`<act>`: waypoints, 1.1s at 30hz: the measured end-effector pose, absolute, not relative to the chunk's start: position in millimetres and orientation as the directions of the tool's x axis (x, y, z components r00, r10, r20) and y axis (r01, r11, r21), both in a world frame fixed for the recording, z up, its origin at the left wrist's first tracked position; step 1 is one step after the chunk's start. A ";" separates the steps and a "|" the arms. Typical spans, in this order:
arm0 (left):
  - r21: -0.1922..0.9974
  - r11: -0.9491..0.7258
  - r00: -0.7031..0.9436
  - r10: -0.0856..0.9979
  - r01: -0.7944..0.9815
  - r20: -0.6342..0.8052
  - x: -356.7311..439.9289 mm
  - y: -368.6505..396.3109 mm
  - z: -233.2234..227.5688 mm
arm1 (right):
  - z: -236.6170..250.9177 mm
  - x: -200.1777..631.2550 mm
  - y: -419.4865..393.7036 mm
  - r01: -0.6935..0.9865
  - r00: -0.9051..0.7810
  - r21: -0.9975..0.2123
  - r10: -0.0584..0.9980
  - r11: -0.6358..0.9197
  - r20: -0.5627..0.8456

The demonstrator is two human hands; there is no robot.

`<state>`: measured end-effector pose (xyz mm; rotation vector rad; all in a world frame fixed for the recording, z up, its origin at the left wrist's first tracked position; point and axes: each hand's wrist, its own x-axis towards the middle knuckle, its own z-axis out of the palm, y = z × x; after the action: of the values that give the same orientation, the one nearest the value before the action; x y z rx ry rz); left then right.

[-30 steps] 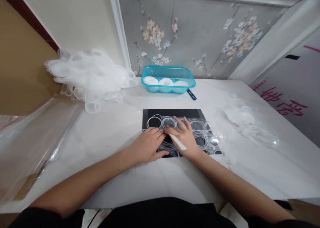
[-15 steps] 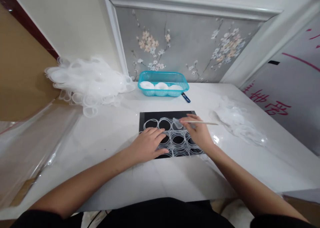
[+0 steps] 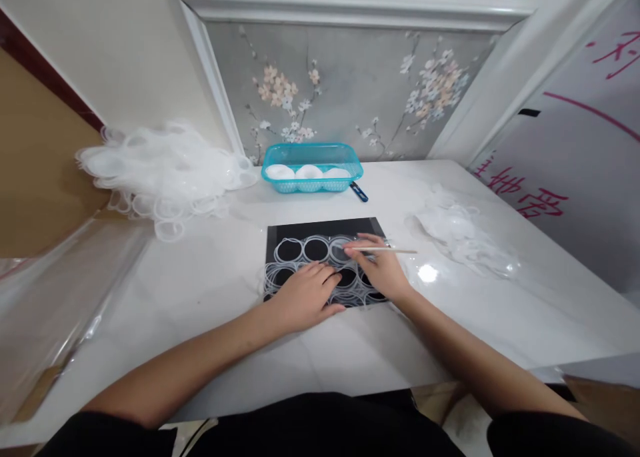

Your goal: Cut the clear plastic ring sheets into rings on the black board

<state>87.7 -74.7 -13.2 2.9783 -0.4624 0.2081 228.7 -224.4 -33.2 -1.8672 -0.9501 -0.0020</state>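
Observation:
On the table lies a black sheet [image 3: 320,227] with rows of round outlines and thin whitish rings on it. My left hand [image 3: 303,297] rests flat across its lower middle, fingers stretched out, covering some of the circles. Between the thumb and fingers of my right hand [image 3: 383,268] is a thin pale stick [image 3: 397,250], pointing out to the right. The same fingertips touch a translucent round film [image 3: 338,247] lying over the right circle of the top row. My right hand and wrist hide part of the sheet's right side.
Behind the sheet stands a blue plastic basket [image 3: 313,152] with three white round stacks in it. A dark blue cutter [image 3: 359,191] lies beside it. A big heap of translucent rings [image 3: 170,170] is at the left, a smaller translucent pile [image 3: 463,233] at the right.
The translucent film, crumpled at my right fingertips before, now lies flatter over the top-right circle. My left hand has shifted slightly right over the sheet. The whole view has moved a little.

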 end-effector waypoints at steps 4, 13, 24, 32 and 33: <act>0.062 -0.961 0.957 -0.259 -0.269 0.132 90.0 -77.8 -18.9 | -47.7 225.5 -220.2 0.539 0.688 -0.824 0.656 -0.175 0.311; 0.063 -0.966 0.967 -0.249 -0.252 0.056 91.6 -81.7 -17.5 | -44.2 226.8 -221.0 0.451 0.736 -0.871 0.634 -0.197 0.238; 0.200 -0.938 0.959 -0.275 -0.282 0.066 94.6 -74.5 -14.5 | -45.3 224.7 -223.9 0.910 0.390 -0.327 0.794 -0.254 0.467; 0.349 -0.919 0.980 -0.197 -0.182 -0.008 96.7 -65.7 -3.8 | -21.4 279.2 -245.4 0.791 0.588 -0.361 0.452 -0.493 0.671; 0.322 -0.926 0.979 -0.204 -0.199 0.018 99.4 -68.5 -3.0 | -26.9 274.6 -250.8 0.797 0.598 -0.392 0.508 -0.460 0.620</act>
<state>99.4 -68.5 -3.0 2.7984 -0.2924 -0.0225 274.6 -250.8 -26.9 -2.1550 -1.0269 -0.5556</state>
